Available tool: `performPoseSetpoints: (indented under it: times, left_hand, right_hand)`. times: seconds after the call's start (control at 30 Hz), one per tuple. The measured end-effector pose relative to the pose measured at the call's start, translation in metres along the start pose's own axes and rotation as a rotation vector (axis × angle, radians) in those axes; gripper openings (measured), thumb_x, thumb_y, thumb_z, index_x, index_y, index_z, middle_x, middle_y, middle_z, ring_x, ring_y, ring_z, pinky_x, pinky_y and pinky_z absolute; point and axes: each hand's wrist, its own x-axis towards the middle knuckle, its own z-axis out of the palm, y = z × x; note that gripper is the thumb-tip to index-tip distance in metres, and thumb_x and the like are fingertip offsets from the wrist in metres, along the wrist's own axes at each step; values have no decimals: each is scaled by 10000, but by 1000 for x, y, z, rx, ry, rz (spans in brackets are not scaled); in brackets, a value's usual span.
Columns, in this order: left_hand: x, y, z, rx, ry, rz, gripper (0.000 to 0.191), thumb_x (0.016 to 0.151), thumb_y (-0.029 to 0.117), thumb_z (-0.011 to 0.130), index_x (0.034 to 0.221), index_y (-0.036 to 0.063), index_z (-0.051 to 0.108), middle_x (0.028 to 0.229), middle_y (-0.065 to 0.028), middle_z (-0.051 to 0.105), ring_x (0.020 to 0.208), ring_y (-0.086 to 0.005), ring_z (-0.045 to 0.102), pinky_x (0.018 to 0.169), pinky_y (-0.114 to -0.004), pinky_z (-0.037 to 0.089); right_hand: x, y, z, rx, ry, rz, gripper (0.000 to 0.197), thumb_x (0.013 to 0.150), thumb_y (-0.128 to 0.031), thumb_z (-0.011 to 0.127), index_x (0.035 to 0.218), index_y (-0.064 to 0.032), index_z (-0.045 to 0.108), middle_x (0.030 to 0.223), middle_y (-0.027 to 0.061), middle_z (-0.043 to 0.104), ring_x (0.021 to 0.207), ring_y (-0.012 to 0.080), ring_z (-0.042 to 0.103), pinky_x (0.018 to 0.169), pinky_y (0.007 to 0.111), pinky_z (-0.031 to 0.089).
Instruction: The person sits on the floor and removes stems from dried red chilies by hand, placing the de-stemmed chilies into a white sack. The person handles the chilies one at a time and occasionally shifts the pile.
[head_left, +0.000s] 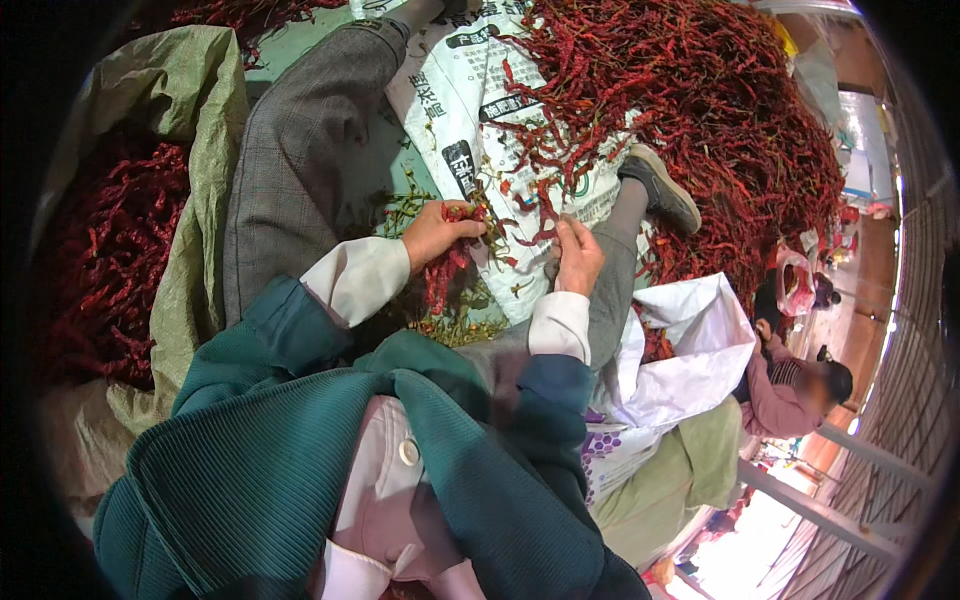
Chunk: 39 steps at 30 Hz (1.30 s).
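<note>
My left hand (439, 234) is closed around a small bunch of dried red chilli peppers (442, 281), whose ends hang below the palm. Stem ends poke out by the thumb. To its right, my right hand (579, 259) pinches a wrinkled red chilli (541, 234) between thumb and fingertips. Both hands are above a white printed woven sack (517, 281) spread flat between my legs, with loose chillies and stem bits on it. Greenish stems (457, 326) are heaped on the ground below my left hand.
A large heap of dried chillies (675, 97) rises at the upper right, beside my shoe (660, 187). At left stands an open green woven sack (214, 142) of chillies; a white sack (697, 382) at right also holds some. Another person (795, 390) sits farther right.
</note>
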Motion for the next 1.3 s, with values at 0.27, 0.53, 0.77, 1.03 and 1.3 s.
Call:
performPoseSetpoints:
  times: [0.27,0.53,0.77,1.03,1.3]
  left_hand:
    - [-6,-12,-2,121,-88,33,239,735,82,644,956,-8,640,827,-42,647,706,-93,579,676,-230,460]
    - [-9,-33,1,109,-307,-167,160,742,76,635,866,-23,638,743,-32,633,667,-84,558,614,-232,443]
    - [-20,-27,-4,650,-538,309,183,746,99,644,898,2,611,770,-95,601,679,-166,562,617,-297,435]
    - [-16,-29,3,455,-422,231,174,778,83,625,923,-10,601,812,-84,627,737,-142,577,691,-272,458]
    - [-10,-18,3,203,-327,-17,204,764,120,630,932,4,624,779,-46,639,692,-83,559,647,-238,450]
  right_hand:
    - [-51,-10,18,-297,-188,-154,164,754,-92,649,894,-9,626,747,26,621,620,65,534,549,202,421]
    - [-91,-10,33,-423,-231,-439,115,750,-44,630,864,-23,630,754,43,624,623,100,544,578,235,430]
    - [-101,29,12,299,-341,218,133,800,-45,619,912,23,598,760,41,594,600,83,483,535,187,374]
    - [-87,24,-20,-184,-306,114,216,802,-94,602,991,11,615,758,47,587,620,90,490,539,183,382]
    - [31,27,26,-1030,37,-637,202,691,-67,637,884,-119,660,878,72,555,738,270,566,672,370,458]
